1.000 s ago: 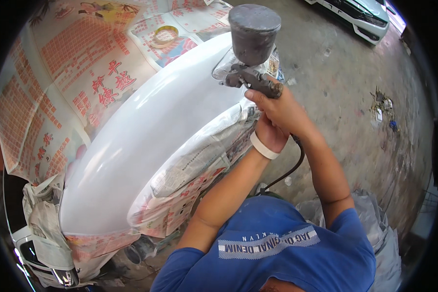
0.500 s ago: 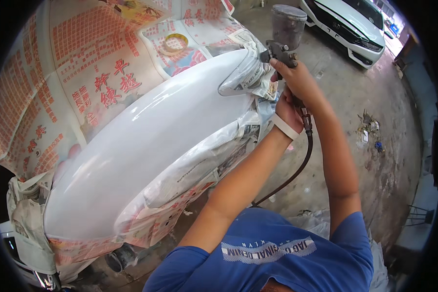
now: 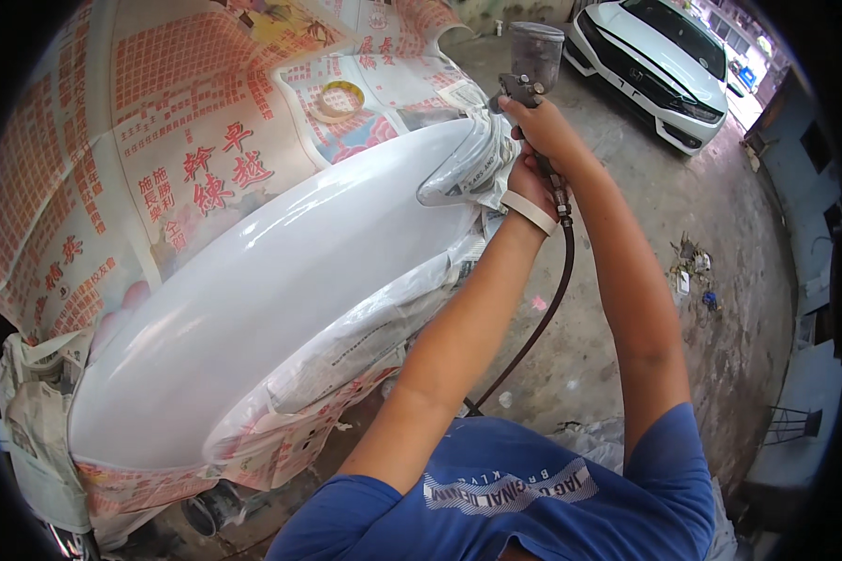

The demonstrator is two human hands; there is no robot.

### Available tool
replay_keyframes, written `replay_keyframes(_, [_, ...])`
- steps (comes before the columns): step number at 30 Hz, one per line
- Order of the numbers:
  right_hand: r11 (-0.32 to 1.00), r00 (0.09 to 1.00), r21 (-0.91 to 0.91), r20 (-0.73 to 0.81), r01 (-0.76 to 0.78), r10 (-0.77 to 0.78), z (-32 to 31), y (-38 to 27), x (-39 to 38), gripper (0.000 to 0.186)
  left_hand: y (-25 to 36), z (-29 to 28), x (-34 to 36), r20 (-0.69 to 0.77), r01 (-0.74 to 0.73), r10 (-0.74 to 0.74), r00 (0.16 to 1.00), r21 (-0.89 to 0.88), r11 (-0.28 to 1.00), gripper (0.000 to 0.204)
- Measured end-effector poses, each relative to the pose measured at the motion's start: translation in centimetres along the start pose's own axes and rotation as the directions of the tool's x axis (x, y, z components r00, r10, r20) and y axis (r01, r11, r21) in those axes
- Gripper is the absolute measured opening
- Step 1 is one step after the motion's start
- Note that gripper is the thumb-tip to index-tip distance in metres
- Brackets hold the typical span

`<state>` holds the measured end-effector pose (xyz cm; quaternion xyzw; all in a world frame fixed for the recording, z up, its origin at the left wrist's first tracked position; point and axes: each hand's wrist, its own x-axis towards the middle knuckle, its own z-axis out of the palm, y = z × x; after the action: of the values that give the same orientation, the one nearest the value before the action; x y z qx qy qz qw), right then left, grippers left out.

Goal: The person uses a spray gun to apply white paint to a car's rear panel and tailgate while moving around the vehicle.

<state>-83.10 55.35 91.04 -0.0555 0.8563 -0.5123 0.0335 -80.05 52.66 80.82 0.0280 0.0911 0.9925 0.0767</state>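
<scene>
Both arms reach forward to a dark paint spray gun [image 3: 522, 91] with a smeared translucent cup [image 3: 536, 54] on top. My right hand [image 3: 544, 126] is wrapped round its grip, thumb near the gun's back. Below it, my left hand [image 3: 531, 183], a pale band on its wrist, closes around the bottom of the handle; its fingers are partly hidden. A dark air hose [image 3: 567, 257] hangs from the handle. The gun is held at the far end of a glossy white curved car panel [image 3: 281, 271], beside its newspaper-wrapped tip [image 3: 458, 178], apart from the surface.
Printed masking paper [image 3: 187, 122] covers the car above the panel, with a tape roll [image 3: 339, 101] on it. More newspaper [image 3: 346, 346] lines the lower edge. A white car [image 3: 660, 65] stands at far right. Debris [image 3: 692, 266] lies on the concrete floor.
The view has shifted slightly, so the panel sits lower in it. Both hands and the spray gun appear a little further left, still gripped the same way.
</scene>
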Motion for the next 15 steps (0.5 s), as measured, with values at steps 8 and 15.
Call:
replay_keyframes(8, [0.998,0.995,0.033,0.090,0.049,-0.052,1.3,-2.7,-3.0,0.040,1.6,1.2,-3.5,-0.023,-0.083,0.084,0.996,0.040,0.996,0.032])
replay_keyframes(15, [0.994,0.973,0.034,0.201,0.105,-0.110,2.4,-5.2,-6.1,0.050,2.9,3.3,-7.5,0.001,-0.125,0.125,0.992,-0.077,0.989,0.029])
